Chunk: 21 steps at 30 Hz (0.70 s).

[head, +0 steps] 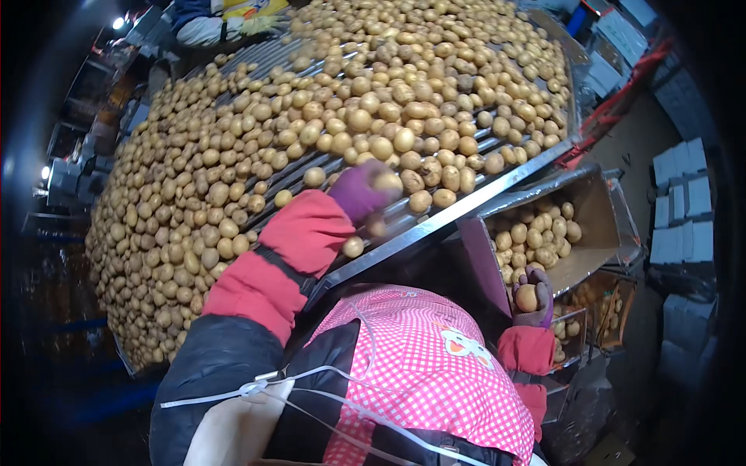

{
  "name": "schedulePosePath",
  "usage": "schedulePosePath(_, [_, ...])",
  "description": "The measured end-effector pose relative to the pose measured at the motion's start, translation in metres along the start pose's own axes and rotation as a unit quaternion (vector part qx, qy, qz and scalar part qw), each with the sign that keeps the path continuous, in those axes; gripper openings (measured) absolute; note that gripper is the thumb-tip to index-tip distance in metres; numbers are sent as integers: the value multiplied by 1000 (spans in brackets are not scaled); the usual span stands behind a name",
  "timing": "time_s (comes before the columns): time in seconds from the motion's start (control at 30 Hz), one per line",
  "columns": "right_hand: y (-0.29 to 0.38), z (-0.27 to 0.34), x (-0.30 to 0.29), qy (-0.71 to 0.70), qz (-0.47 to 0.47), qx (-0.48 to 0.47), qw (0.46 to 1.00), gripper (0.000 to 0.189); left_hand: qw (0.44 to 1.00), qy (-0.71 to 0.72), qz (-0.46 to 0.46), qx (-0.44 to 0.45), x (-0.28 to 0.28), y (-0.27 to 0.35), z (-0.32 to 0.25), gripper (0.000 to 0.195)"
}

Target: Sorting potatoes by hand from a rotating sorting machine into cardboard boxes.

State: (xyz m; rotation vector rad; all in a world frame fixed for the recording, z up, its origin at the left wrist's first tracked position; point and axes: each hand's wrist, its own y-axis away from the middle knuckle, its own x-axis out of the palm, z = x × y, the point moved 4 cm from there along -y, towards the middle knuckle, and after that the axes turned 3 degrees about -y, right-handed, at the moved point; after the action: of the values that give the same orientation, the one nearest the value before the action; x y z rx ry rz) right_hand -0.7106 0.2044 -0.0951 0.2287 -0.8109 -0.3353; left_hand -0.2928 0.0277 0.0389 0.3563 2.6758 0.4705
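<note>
Potatoes [402,93] cover a sorting table of metal rollers [291,186]. My left hand [362,189], in a purple glove, is over the rollers near the table's metal edge [443,215]; its fingers are around a potato [387,184], somewhat blurred. Loose potatoes lie just below and to the right of it. At the right, my right hand [533,300], gloved in purple and grey, holds a potato [527,297] in its curled fingers beside an open cardboard box [594,215]. More potatoes [533,233] lie inside that box.
Crates with potatoes [609,309] stand below the box. A red post [612,110] rises beyond the table's right corner. White boxes [682,198] are stacked along the right. Across the table, at the top left, is another person's gloved hand [259,24].
</note>
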Motion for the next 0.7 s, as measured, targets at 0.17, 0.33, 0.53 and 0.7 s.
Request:
schedulePosePath(0.17, [38,19,-33,-130,-148,-36,980,36,945,316,77,21,78,-24,-50,47])
schedulePosePath(0.33, [83,54,-70,-185,-230,-125,947,32,927,225,264,140,181,-24,-86,53])
schedulePosePath(0.53, [113,81,-139,93,-414,-245,872,33,966,66,117,219,107,-16,-39,43])
schedulePosePath(0.7, [45,111,-137,311,-406,-249,822,36,982,110,-91,121,20,19,15,44])
